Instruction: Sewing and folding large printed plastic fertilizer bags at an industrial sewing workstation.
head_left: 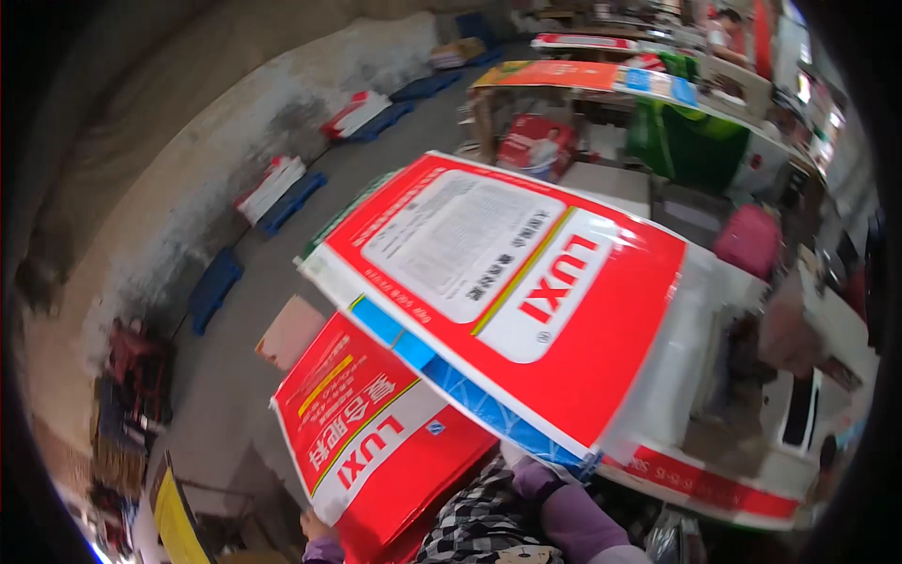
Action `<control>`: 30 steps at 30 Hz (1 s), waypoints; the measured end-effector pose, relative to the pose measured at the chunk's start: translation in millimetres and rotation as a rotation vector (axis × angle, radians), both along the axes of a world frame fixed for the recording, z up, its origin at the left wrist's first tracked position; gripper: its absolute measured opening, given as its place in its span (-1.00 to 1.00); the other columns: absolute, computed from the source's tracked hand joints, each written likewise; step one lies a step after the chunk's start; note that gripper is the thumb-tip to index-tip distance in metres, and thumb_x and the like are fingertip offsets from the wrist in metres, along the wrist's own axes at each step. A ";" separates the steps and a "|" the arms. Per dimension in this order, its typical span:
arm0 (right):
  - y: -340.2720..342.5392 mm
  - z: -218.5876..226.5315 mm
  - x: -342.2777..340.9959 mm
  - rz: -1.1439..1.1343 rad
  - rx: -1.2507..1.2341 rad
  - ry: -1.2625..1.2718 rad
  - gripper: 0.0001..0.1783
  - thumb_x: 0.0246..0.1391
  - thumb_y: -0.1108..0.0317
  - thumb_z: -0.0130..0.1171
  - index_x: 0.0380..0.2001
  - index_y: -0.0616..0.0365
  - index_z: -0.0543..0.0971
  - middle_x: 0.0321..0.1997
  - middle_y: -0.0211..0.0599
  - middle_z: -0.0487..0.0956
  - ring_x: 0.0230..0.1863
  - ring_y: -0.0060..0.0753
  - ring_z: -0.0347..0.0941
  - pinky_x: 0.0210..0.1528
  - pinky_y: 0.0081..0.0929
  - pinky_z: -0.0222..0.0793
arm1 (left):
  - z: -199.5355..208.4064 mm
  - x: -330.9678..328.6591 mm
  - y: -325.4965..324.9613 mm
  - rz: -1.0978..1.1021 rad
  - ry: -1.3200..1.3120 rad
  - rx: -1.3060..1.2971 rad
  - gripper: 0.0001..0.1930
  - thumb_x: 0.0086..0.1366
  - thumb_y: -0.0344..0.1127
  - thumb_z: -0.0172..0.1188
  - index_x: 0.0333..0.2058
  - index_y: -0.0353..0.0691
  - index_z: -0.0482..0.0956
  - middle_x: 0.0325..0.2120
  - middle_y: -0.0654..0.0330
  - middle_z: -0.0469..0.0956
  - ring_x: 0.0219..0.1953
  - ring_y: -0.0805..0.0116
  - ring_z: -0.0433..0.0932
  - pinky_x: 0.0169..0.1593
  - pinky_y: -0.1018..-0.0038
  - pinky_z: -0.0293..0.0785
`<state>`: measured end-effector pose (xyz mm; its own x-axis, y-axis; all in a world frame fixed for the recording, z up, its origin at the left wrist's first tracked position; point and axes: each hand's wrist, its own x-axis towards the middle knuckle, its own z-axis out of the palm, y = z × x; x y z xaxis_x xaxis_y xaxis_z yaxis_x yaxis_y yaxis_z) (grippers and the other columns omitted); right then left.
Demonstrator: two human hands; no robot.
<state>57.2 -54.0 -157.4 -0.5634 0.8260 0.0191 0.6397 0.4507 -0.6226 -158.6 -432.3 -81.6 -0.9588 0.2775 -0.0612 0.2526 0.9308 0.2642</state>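
My left hand (314,526), in a purple cuff, is at the lower left edge of a red and white printed sack (376,442), its fingers closed on the edge. This flat sack slants across my lap, over a black-and-white checked garment. My right arm, in a purple sleeve, reaches up to the near edge of a stack of flat sacks. Only a pale bit of my right hand (511,453) shows; its fingers are hidden by the stack. On top lies a large red sack with white panels (601,376), and a blue sack (489,406) sticks out below it.
Blue pallets (215,287) line the pale wall on the left, some with red and white sacks (272,188). A yellow panel (180,517) stands at lower left. Beyond the stack are a table with an orange cover (554,75), a pink seat-like thing (749,241) and another person (723,38).
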 end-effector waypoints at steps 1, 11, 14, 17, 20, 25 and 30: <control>-23.7 20.5 -28.6 0.052 -0.084 0.130 -0.46 -0.04 0.43 0.03 0.10 -0.06 0.41 0.01 0.08 0.45 0.04 0.06 0.38 0.11 -0.12 0.24 | 12.5 -33.7 -15.1 -0.149 0.206 0.196 -0.54 -0.13 -0.37 0.28 -0.16 -0.22 0.47 -0.15 -0.02 0.43 -0.02 -0.06 0.38 0.07 0.20 0.32; -58.9 162.6 136.6 0.644 -0.229 -0.166 -0.62 0.02 0.27 0.04 -0.05 0.05 0.47 -0.26 -0.08 0.56 -0.25 0.01 0.49 -0.12 -0.17 0.40 | 102.8 237.9 446.1 -1.303 -0.002 0.258 -0.49 -0.26 -0.10 0.49 -0.33 -0.10 0.45 -0.30 0.13 0.38 -0.19 0.11 0.38 -0.16 0.24 0.30; -41.6 192.7 192.1 0.343 -0.236 0.093 -0.60 0.03 0.23 0.08 -0.01 0.02 0.48 -0.25 -0.10 0.58 -0.25 0.01 0.50 -0.17 -0.19 0.42 | 62.5 211.0 456.3 -1.354 -0.154 0.367 -0.64 -0.21 -0.28 0.47 -0.45 -0.21 0.49 -0.44 0.16 0.42 -0.34 0.22 0.43 -0.31 0.32 0.37; -0.3 189.5 208.2 0.053 0.205 0.451 -0.72 0.08 0.36 0.06 -0.12 0.15 0.54 -0.21 -0.13 0.60 -0.18 -0.11 0.54 -0.13 -0.37 0.46 | 55.5 196.9 454.7 -1.228 -0.438 0.560 -0.78 -0.12 -0.44 0.41 -0.54 -0.29 0.50 -0.55 0.22 0.41 -0.48 0.36 0.42 -0.38 0.47 0.36; 40.2 191.9 210.8 -0.421 -0.136 0.434 -0.69 0.12 0.21 0.06 -0.27 0.26 0.56 -0.31 0.01 0.57 -0.30 -0.06 0.53 -0.32 -0.32 0.37 | 63.2 193.6 459.7 -1.125 -0.632 0.705 -0.86 -0.03 -0.51 0.34 -0.57 -0.32 0.50 -0.56 0.27 0.42 -0.51 0.46 0.41 -0.35 0.57 0.34; 88.1 183.7 158.0 -0.375 -0.430 0.664 -0.59 0.11 0.09 0.05 -0.26 0.28 0.56 -0.34 -0.04 0.58 -0.30 -0.22 0.51 -0.24 -0.38 0.35 | 92.8 193.6 455.5 -1.258 -0.584 0.732 -0.93 0.04 -0.51 0.26 -0.49 -0.33 0.53 -0.45 0.19 0.52 -0.37 0.43 0.48 -0.24 0.55 0.38; 101.3 148.7 160.4 -0.087 -0.592 0.699 -0.60 0.13 0.13 0.01 -0.21 0.28 0.57 -0.36 -0.21 0.59 -0.28 -0.44 0.46 -0.18 -0.45 0.35 | 121.9 192.8 443.2 -1.577 -0.673 0.671 -0.94 0.07 -0.55 0.22 -0.43 -0.33 0.54 -0.29 0.10 0.58 -0.14 0.36 0.53 -0.03 0.45 0.41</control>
